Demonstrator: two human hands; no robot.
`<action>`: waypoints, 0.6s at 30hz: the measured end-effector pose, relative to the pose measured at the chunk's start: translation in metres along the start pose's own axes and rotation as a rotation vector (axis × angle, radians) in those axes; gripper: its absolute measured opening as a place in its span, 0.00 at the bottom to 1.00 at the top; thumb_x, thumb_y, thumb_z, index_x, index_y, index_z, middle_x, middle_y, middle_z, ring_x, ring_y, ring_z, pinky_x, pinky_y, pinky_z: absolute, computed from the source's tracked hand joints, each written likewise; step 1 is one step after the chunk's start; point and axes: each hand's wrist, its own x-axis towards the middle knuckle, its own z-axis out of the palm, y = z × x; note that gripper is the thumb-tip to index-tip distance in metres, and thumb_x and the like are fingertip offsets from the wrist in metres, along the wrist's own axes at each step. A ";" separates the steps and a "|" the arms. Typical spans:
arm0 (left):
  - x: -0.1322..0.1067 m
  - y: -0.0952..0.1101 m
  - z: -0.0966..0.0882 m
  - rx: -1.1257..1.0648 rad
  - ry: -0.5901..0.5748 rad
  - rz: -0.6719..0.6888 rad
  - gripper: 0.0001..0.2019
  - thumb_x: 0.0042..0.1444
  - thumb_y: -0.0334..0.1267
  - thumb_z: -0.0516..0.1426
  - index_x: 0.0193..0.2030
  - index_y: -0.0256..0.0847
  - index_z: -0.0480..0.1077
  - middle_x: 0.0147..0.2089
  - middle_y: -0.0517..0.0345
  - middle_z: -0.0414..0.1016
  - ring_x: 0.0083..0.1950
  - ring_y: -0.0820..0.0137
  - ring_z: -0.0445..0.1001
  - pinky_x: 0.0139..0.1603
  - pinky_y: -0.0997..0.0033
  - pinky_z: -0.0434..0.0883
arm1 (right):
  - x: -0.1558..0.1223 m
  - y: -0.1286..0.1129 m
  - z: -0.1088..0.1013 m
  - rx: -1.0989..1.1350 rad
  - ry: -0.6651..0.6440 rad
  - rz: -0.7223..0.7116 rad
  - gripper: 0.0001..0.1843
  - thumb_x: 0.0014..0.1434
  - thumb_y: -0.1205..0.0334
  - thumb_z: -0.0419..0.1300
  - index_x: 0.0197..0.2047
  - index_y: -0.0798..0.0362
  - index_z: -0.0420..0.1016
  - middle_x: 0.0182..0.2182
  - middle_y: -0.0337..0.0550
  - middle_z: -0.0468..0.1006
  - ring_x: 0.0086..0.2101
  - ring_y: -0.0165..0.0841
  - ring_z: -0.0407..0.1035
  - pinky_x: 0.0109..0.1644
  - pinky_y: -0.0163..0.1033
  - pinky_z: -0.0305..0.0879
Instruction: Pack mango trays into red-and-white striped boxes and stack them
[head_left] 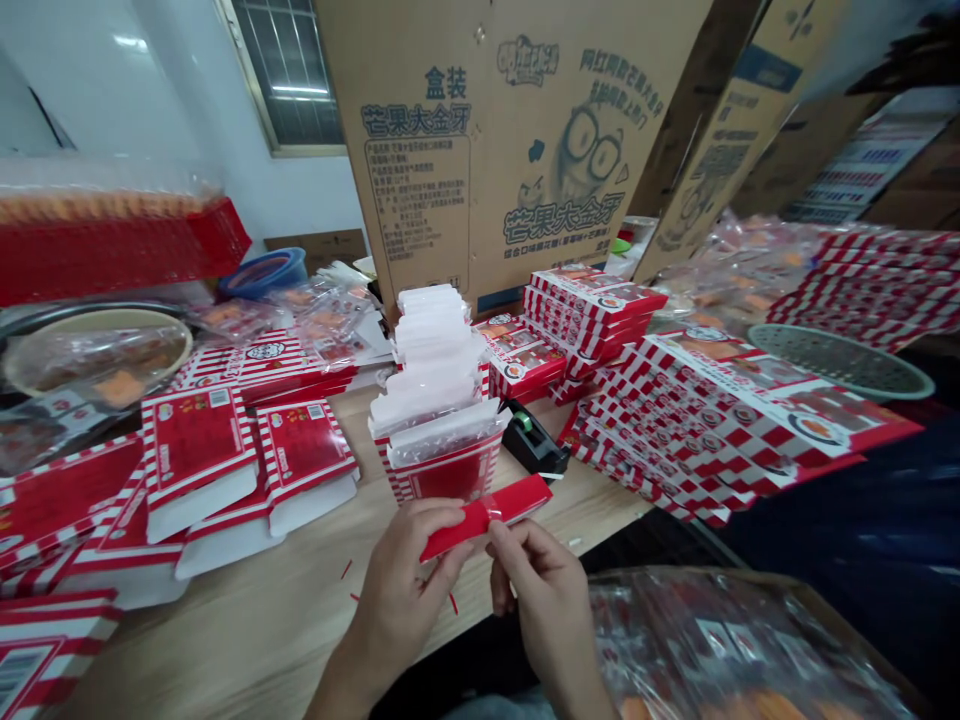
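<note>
Red strip (487,515) pinched between both hands, above the surface (247,640).
I have left hand (401,590) and right hand (544,610) fingers closed on it; a slack pinch could drop it against the carton stack (439,400) ahead.

Passable: wood tabletop (247,640) left of left hand (405,585), below flat red-striped boxes (199,460). Blocked ahead of right hand (544,590) and red strip (487,515): upright carton stack (439,400), tape dispenser (529,440), flat box piles (720,420). Plastic-wrapped bag (720,650) crowds lower right.
</note>
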 end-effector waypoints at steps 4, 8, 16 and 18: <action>0.013 0.006 -0.013 0.119 -0.278 0.038 0.22 0.60 0.29 0.51 0.60 0.48 0.60 0.47 0.53 0.71 0.46 0.69 0.73 0.44 0.71 0.72 | 0.001 0.001 -0.004 -0.016 -0.017 0.036 0.27 0.43 0.36 0.63 0.17 0.53 0.66 0.07 0.32 0.62 0.12 0.22 0.53 0.17 0.30 0.52; 0.030 0.012 -0.022 0.217 -0.525 0.006 0.28 0.55 0.26 0.50 0.62 0.49 0.59 0.45 0.55 0.72 0.43 0.67 0.72 0.42 0.67 0.72 | 0.006 0.001 -0.003 -0.012 -0.049 0.081 0.27 0.41 0.36 0.64 0.16 0.53 0.67 0.08 0.34 0.65 0.12 0.24 0.55 0.17 0.31 0.53; 0.045 0.019 -0.022 0.185 -0.569 -0.142 0.10 0.59 0.36 0.52 0.46 0.44 0.71 0.37 0.59 0.75 0.38 0.69 0.74 0.37 0.72 0.69 | 0.016 0.013 -0.012 -0.156 -0.073 0.046 0.29 0.40 0.33 0.62 0.13 0.53 0.66 0.09 0.37 0.67 0.13 0.25 0.57 0.19 0.32 0.55; 0.053 0.022 -0.019 0.276 -0.563 -0.207 0.12 0.62 0.41 0.50 0.32 0.42 0.72 0.30 0.59 0.75 0.32 0.69 0.74 0.31 0.73 0.66 | 0.019 0.027 -0.011 -0.197 -0.113 0.055 0.31 0.40 0.31 0.60 0.12 0.52 0.64 0.07 0.35 0.64 0.12 0.25 0.56 0.19 0.32 0.53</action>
